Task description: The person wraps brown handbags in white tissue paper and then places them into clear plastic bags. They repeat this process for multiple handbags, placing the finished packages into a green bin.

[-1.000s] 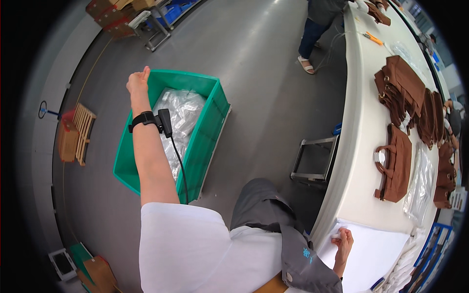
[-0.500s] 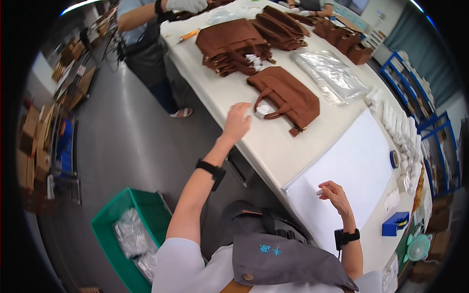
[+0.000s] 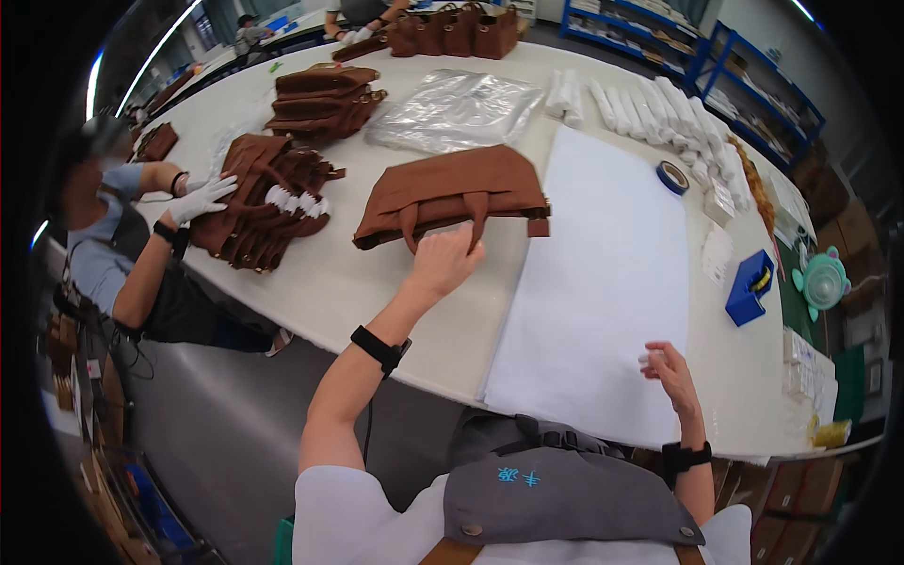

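Note:
My left hand [image 3: 445,256] is closed around the handles of a brown handbag [image 3: 457,181]. The bag is tilted over the white table, its handles toward me and a small brown tag at its right corner. My right hand [image 3: 672,375] hovers above the near right part of a stack of large white sheets [image 3: 603,282]. Its fingers are loosely bent and apart, with nothing gripped; something small and white shows at a fingertip. Left of the held bag lies a pile of brown handbags [image 3: 252,212] with white wrapping on their handles.
A co-worker's gloved hand [image 3: 202,200] rests on the bag pile. Clear plastic bags [image 3: 452,108] lie behind the held bag, beside more brown bags [image 3: 325,102]. To the right are rolled white bundles [image 3: 659,113], a tape roll [image 3: 672,177], a blue tape dispenser [image 3: 750,287] and a small fan [image 3: 822,280].
My left hand has taken hold of the handbag's handles and lifted it partly off the table. The view has turned left, and the co-worker's gloved hand is now on the bag pile.

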### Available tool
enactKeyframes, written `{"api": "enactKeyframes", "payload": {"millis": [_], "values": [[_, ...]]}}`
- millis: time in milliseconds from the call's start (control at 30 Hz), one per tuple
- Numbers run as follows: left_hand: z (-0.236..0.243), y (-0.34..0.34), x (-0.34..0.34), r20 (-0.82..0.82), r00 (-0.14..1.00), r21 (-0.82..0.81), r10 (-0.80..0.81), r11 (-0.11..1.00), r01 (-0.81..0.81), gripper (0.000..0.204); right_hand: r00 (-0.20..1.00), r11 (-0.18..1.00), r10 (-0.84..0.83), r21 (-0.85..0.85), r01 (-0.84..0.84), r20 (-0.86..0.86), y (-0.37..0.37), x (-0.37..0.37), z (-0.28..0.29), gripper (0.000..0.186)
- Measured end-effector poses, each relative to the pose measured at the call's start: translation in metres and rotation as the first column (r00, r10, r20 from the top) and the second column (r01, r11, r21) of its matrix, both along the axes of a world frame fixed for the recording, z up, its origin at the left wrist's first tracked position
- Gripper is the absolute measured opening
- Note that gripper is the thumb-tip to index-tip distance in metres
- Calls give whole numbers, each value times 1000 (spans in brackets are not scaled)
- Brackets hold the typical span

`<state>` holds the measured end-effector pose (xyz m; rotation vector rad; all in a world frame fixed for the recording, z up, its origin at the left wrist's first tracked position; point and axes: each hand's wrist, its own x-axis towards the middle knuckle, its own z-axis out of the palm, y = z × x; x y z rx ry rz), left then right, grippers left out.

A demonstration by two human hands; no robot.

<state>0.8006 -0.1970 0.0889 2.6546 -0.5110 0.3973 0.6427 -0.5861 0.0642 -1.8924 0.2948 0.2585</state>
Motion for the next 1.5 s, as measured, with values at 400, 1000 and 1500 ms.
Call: {"api": "enactKeyframes", "payload": {"millis": [400,1000,1500], "values": [[-77,-126,-16,98,979,-301,-178,933,199,49,971,865,-103,-463,195,216,-57,19,-61,46],[-55,-71,-7,-535,798,-51,-278,953,298,44,530,651,289,-242,-719,-797,-104,167,49,39],[-63,-62,-57,-729,665,-535,-166,744,-401,34,839,491,471,-871,8,273,-52,626,-63,38]]}}
